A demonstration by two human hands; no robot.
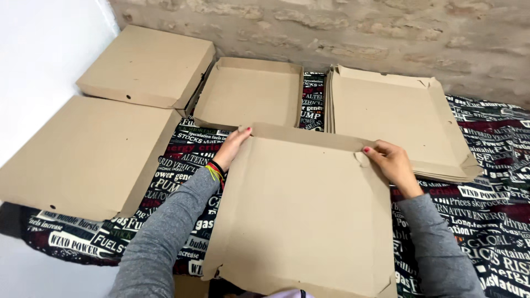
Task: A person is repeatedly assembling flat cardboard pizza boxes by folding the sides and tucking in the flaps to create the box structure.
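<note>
A flat, unfolded brown cardboard box blank point(301, 212) lies in front of me on a cloth printed with newspaper-style lettering point(480, 221). My left hand point(232, 146) touches the blank's far left corner, fingers bending the back flap. My right hand point(389, 160) pinches the far right corner, where a small tab is folded in. Both arms wear grey sleeves, and coloured bands sit on the left wrist.
A stack of flat box blanks point(395, 118) lies at the back right. An open folded box tray point(251, 91) sits at the back middle. Two closed cardboard boxes rest at the left, one far point(146, 66) and one near point(83, 154). A brick wall point(359, 27) runs behind.
</note>
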